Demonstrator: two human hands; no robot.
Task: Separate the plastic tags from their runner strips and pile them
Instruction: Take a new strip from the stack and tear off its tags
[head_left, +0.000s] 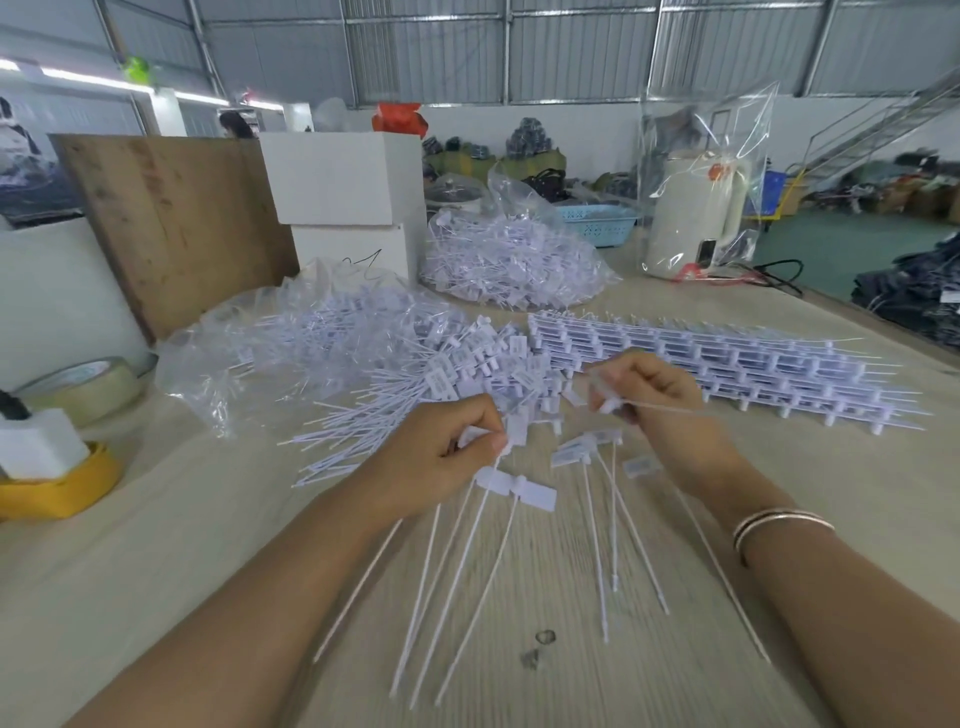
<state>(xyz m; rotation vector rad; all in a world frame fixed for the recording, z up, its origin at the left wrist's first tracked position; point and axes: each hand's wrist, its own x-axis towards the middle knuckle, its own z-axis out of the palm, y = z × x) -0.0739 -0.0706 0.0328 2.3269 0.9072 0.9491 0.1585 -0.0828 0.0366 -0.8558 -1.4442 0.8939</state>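
Note:
My left hand (447, 441) pinches a small bunch of white plastic tags (514, 488) whose long tails fan down toward me over the wooden table (156, 545). My right hand (649, 400) pinches a single white tag (610, 405) by its head, its thin tail pointing right. A few loose tags (587, 449) lie on the table between my hands. Behind my left hand spreads a big pile of separated tags (415, 374). Behind my right hand lies a stack of tags still joined on runner strips (727, 364).
A clear bag full of tags (509, 260) sits at the back, by white boxes (343, 176) and a wooden board (171, 218). Tape rolls (83, 384) and a yellow roll (57, 493) lie at the left. A bagged white kettle (696, 208) stands back right.

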